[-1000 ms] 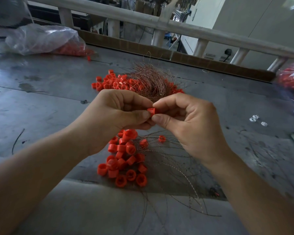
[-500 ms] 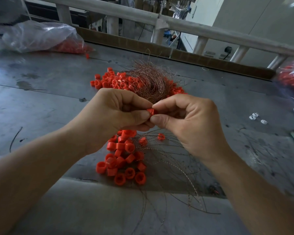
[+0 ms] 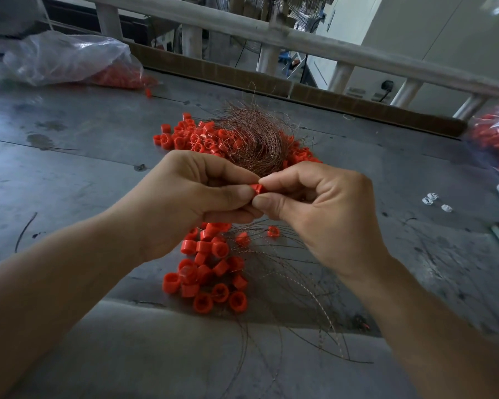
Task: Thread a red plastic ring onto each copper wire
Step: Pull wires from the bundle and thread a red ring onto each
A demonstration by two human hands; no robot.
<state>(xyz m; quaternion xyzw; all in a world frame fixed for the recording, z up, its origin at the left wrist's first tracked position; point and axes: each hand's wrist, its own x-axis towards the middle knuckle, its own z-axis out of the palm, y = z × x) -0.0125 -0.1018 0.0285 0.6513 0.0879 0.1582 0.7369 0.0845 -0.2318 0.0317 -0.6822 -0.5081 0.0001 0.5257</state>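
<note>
Taking the copper wire tangle point(image 3: 254, 136) in the middle of the grey surface point(image 3: 70, 174) as the reference point. Way off to its left, at the far edge, there's a crumpled clear plastic bag point(image 3: 67, 57) with red rings showing through its right end. Right up against the tangle's left side is the far pile of rings point(image 3: 190, 136), and a few more poke out on its right.

In front of the tangle, closer to me, my left hand point(image 3: 190, 197) and right hand point(image 3: 323, 208) meet fingertip to fingertip, up off the surface. Between them is the red ring point(image 3: 256, 188). My left fingers point(image 3: 236, 194) are curled in, with the thumb tip pressed to the ring's left side. My right thumb and forefinger pinch it from the right, and the rest of that hand is curled. Honestly can't tell if a wire is actually through it, it's too small to see.

Below my hands, nearer me than the tangle, sits the near pile of rings point(image 3: 211, 266). Just right of that pile, loose wires point(image 3: 300, 298) fan out towards the surface's front edge, and a couple of single rings lie among them.

Well to the right of the tangle are some little white bits point(image 3: 432, 198). Further right, at the frame edge, is another bag of rings point(image 3: 498, 139).
</note>
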